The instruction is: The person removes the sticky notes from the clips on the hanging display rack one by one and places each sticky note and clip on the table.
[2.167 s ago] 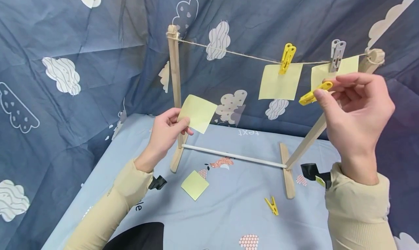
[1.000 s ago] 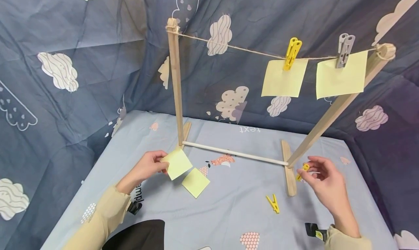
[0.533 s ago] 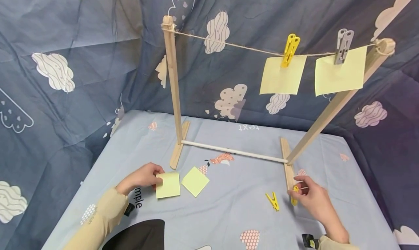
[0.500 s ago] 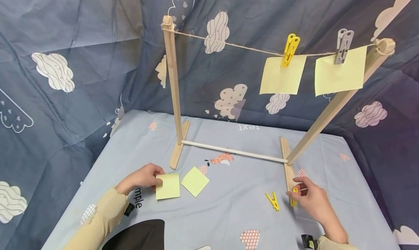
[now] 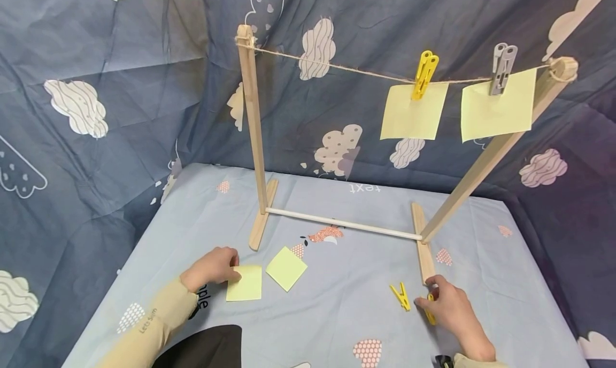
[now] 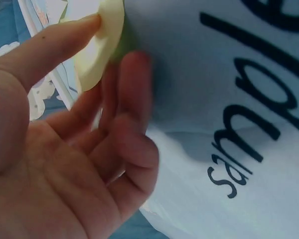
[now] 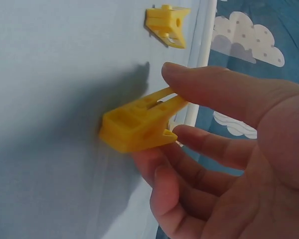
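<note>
At the left of the table in the head view, my left hand (image 5: 214, 267) holds the edge of a yellow sticky note (image 5: 247, 286), which lies low over the cloth. The left wrist view has the thumb on the curved note (image 6: 102, 42) and fingers behind it. My right hand (image 5: 452, 309) has a yellow clothespin (image 7: 139, 122) between thumb and fingers, its tip right at the cloth. A second yellow clothespin (image 5: 401, 297) lies just left of it. Another sticky note (image 5: 286, 269) lies right of the held one.
A wooden stand with a left post (image 5: 252, 116), a right post (image 5: 486, 159) and a white crossbar (image 5: 341, 224) carries a string (image 5: 337, 66). From it hang two notes, one under a yellow clothespin (image 5: 423, 75), one under a grey clothespin (image 5: 502, 68).
Both hands have come down from near the string to the table, the left with the sticky note, the right with the yellow clothespin. Over the last half second both have lowered slightly toward the near edge.
</note>
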The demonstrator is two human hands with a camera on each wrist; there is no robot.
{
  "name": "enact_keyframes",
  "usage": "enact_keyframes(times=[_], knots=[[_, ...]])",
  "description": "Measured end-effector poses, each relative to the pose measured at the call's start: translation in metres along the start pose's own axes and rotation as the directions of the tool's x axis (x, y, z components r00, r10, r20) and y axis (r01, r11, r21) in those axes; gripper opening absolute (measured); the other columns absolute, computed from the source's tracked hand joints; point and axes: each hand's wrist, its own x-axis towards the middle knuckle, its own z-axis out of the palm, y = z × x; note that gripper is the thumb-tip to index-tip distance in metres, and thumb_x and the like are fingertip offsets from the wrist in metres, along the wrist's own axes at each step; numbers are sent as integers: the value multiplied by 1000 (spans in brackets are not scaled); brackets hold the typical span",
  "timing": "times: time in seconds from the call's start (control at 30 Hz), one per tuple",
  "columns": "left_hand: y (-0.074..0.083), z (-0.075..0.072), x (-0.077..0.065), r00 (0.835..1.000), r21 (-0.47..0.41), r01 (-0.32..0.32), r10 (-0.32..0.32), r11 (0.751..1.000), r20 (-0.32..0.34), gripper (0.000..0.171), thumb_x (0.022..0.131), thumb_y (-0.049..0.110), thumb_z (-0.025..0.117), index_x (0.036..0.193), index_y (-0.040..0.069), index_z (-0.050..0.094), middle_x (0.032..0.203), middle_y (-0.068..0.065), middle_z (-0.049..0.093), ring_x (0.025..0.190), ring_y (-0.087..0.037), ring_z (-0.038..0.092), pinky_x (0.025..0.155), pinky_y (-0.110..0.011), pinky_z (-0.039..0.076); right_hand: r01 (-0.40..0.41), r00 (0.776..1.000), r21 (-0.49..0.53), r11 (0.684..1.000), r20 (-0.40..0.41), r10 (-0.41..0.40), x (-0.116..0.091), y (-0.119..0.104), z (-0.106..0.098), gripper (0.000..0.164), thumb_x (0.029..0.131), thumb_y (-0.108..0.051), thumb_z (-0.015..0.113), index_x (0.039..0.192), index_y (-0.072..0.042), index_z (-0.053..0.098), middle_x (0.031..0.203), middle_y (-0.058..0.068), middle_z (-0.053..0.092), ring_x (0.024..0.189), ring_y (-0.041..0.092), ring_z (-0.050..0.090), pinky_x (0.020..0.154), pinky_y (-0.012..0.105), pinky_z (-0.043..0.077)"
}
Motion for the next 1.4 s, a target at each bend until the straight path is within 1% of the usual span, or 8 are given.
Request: enact_keyframes(times=[0.17,0.4,0.83,0.93,1.03,1.13,1.23,1.4], knots=[[2,0,0,999,30,16,-15,999,-32,22,69,16,71,76,8,52,67,-3,48,58,-16,43,51,-27,33,-5,1000,-11,1000,-1,5,0,0,2,57,71,-30,73,111,2,50,86,13,60,71,21,54,56,33,43],[1,-3,0,999,41,25,-24,999,-28,24,69,20,73,75,9,52,66,-2,47,58,-15,43,52,-27,32,-19,1000,-24,1000,2,19,1,0,4,59,70,-30,74,113,2,49,86,12,59,70,20,53,55,32,42],[8,-9,-2,999,32,1,0,1000,-45,23,71,22,72,74,10,52,65,-1,49,57,-15,43,50,-26,33,-28,999,-9,1000,29,28,0,4,0,64,70,-37,73,115,1,48,85,9,59,70,18,54,54,30,42],[10,-16,-2,996,11,-37,38,999,-81,22,74,23,70,72,11,52,63,0,50,54,-13,44,49,-26,35,-1,1000,15,1000,-8,1,-4,2,-9,60,74,-37,70,115,2,48,83,6,59,68,17,53,54,29,41],[15,-28,-2,983,-2,-100,98,995,-157,20,78,25,66,71,11,53,61,1,50,52,-11,44,48,-25,36,69,991,23,997,-119,-66,-8,-5,-23,52,77,-34,67,112,2,51,77,3,58,64,13,50,52,26,39],[23,-42,-2,959,0,-162,157,987,-236,18,80,27,63,73,13,54,61,2,51,51,-10,43,47,-25,37,179,947,15,984,-273,-168,-13,-16,-41,40,79,-30,67,107,-3,56,73,0,59,60,6,49,51,23,38],[35,-56,-1,924,-11,-235,220,972,-312,16,82,27,61,76,14,56,65,2,54,54,-9,46,50,-24,39,298,872,12,954,-411,-267,-20,-31,-62,29,79,-23,67,103,-7,60,74,-1,60,60,-3,49,50,17,39],[63,-75,-1,867,-102,-353,284,930,-410,7,84,21,59,82,15,60,73,3,60,59,-10,53,53,-25,43,513,686,62,856,-629,-365,-31,-65,-101,27,77,-7,67,104,-7,62,76,-7,59,63,-10,50,60,6,39]])
